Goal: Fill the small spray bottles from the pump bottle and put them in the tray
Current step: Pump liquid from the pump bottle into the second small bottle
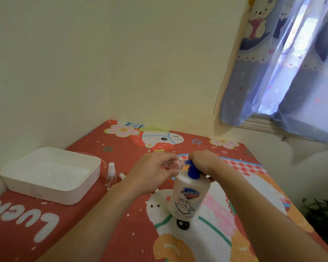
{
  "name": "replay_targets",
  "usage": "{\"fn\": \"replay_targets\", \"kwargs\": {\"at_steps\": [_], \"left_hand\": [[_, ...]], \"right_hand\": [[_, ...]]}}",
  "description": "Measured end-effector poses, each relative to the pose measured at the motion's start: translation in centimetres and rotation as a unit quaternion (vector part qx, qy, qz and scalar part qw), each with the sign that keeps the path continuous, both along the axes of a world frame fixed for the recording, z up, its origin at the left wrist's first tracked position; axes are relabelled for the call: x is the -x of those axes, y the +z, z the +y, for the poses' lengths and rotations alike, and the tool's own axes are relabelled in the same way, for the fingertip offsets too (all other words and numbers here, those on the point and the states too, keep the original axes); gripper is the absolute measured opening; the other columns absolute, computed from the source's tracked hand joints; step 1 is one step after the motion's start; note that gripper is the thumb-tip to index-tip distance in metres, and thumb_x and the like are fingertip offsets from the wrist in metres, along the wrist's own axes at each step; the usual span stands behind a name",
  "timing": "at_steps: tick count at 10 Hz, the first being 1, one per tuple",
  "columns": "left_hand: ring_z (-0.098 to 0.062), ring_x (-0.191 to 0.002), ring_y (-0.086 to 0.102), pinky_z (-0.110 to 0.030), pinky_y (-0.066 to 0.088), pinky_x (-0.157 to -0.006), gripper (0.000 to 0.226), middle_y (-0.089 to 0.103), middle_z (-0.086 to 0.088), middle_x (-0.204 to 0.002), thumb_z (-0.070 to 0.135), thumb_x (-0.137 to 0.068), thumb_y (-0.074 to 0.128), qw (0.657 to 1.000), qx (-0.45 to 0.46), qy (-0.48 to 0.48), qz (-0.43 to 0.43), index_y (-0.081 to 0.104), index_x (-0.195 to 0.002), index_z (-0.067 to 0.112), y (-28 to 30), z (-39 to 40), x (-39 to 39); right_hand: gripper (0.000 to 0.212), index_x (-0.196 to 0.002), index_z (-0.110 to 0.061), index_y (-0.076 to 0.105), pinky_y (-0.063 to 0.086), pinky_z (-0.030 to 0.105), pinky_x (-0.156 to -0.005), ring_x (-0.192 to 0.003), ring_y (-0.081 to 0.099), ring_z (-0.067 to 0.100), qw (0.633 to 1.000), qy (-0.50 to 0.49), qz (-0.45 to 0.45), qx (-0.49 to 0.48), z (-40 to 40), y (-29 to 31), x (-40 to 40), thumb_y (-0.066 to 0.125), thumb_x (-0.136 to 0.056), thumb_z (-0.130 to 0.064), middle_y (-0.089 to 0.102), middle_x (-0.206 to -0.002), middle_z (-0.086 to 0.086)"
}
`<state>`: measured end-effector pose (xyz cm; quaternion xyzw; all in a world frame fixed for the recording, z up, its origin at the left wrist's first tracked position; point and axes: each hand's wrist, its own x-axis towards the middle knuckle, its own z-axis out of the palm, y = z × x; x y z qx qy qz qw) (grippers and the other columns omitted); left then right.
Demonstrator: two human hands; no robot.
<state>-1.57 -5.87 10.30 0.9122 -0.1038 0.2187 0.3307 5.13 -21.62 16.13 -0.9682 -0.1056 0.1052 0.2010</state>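
Observation:
A white pump bottle (187,197) with a blue pump head stands upright on the red patterned cloth. My right hand (204,160) rests on top of the pump head. My left hand (151,173) holds a small clear spray bottle (173,164) tilted on its side, its open mouth at the blue nozzle. A second small clear spray bottle (111,175) with a white cap stands upright between my left forearm and the white tray (51,191). Part of another white cap (122,175) peeks out behind my left wrist. Nothing shows inside the tray.
The red cartoon-print cloth (121,233) covers the table, which sits in a wall corner. A blue curtain (282,69) hangs over a window at the upper right. Dark plant leaves (322,212) show beyond the table's right edge.

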Motion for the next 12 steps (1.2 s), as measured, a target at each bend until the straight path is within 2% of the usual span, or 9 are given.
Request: {"fn": "replay_targets", "kwargs": {"at_steps": [1,2,4,6,7,8,9,11,12], "left_hand": [[-0.005,-0.103,0.058,-0.026,0.047,-0.090,0.040,0.066,0.011,-0.115,0.033,-0.085,0.070,1.000,0.003,-0.002,0.005,0.064,-0.124,0.025,0.0,-0.1,0.1],[-0.005,-0.103,0.058,-0.027,0.047,-0.091,0.038,0.066,0.011,-0.115,0.032,-0.086,0.070,1.000,0.014,-0.007,0.001,0.064,-0.123,0.026,0.3,-0.1,0.4],[-0.002,-0.099,0.058,-0.019,0.046,-0.086,0.033,0.066,0.012,-0.111,0.027,-0.085,0.071,1.000,0.018,-0.017,-0.017,0.066,-0.117,0.025,1.3,-0.2,0.7],[-0.005,-0.102,0.058,-0.025,0.046,-0.088,0.036,0.066,0.012,-0.114,0.030,-0.085,0.071,1.000,0.008,-0.009,-0.011,0.065,-0.120,0.026,0.8,0.0,0.3],[-0.004,-0.105,0.057,-0.022,0.044,-0.091,0.041,0.064,0.010,-0.119,0.031,-0.085,0.071,1.000,0.004,-0.007,0.002,0.063,-0.125,0.024,0.5,0.0,0.1],[-0.004,-0.104,0.058,-0.020,0.043,-0.088,0.041,0.065,0.011,-0.116,0.030,-0.085,0.071,1.000,0.018,-0.005,0.002,0.064,-0.124,0.024,0.1,0.0,0.2],[-0.004,-0.105,0.057,-0.018,0.042,-0.088,0.041,0.065,0.010,-0.119,0.029,-0.085,0.072,1.000,0.027,-0.006,0.000,0.063,-0.125,0.022,-0.1,-0.1,0.3],[-0.005,-0.104,0.058,-0.020,0.043,-0.088,0.039,0.066,0.010,-0.118,0.030,-0.086,0.071,1.000,0.028,-0.009,-0.001,0.063,-0.124,0.024,0.2,-0.3,0.7],[-0.004,-0.100,0.057,-0.019,0.043,-0.084,0.034,0.066,0.012,-0.113,0.030,-0.086,0.070,0.999,0.032,-0.018,-0.013,0.065,-0.119,0.025,0.7,-0.6,0.7]], "right_hand": [[0.012,-0.096,-0.008,0.045,0.048,0.040,-0.090,-0.089,0.047,0.025,1.000,-0.004,0.009,-0.013,0.0,0.1,0.4,0.033,-0.101,-0.007,0.048,-0.099,0.013],[0.022,-0.098,-0.007,0.048,0.052,0.042,-0.085,-0.095,0.060,0.034,0.994,-0.046,0.067,-0.073,-0.2,0.7,1.1,0.033,-0.101,-0.022,0.058,-0.105,0.017],[0.057,-0.103,-0.010,0.057,0.053,0.037,-0.073,-0.087,0.067,0.029,0.986,-0.050,0.129,-0.099,-1.0,1.3,0.4,0.029,-0.093,-0.058,0.065,-0.101,0.013],[0.030,-0.097,-0.008,0.053,0.049,0.038,-0.073,-0.080,0.060,0.032,0.987,-0.054,0.104,-0.108,-0.4,0.5,0.5,0.039,-0.094,-0.034,0.063,-0.101,0.017],[0.011,-0.094,-0.009,0.044,0.049,0.044,-0.088,-0.087,0.048,0.027,0.993,-0.041,0.066,-0.085,-0.3,0.0,0.4,0.036,-0.100,-0.013,0.050,-0.099,0.015],[0.011,-0.097,-0.009,0.042,0.045,0.043,-0.098,-0.091,0.044,0.022,0.998,-0.020,0.025,-0.051,-0.2,-0.1,0.2,0.032,-0.102,-0.009,0.046,-0.101,0.012],[0.012,-0.097,-0.009,0.042,0.046,0.043,-0.097,-0.091,0.044,0.023,1.000,0.018,0.012,-0.003,-0.4,-0.1,0.3,0.031,-0.102,-0.011,0.046,-0.100,0.012],[0.018,-0.099,-0.007,0.049,0.051,0.045,-0.089,-0.087,0.054,0.029,0.996,-0.027,0.056,-0.072,-0.6,0.0,0.2,0.036,-0.100,-0.020,0.057,-0.101,0.015],[0.048,-0.109,-0.006,0.058,0.053,0.040,-0.078,-0.086,0.066,0.031,0.984,-0.064,0.119,-0.120,-1.3,0.6,-0.1,0.037,-0.094,-0.046,0.066,-0.102,0.015]]}}
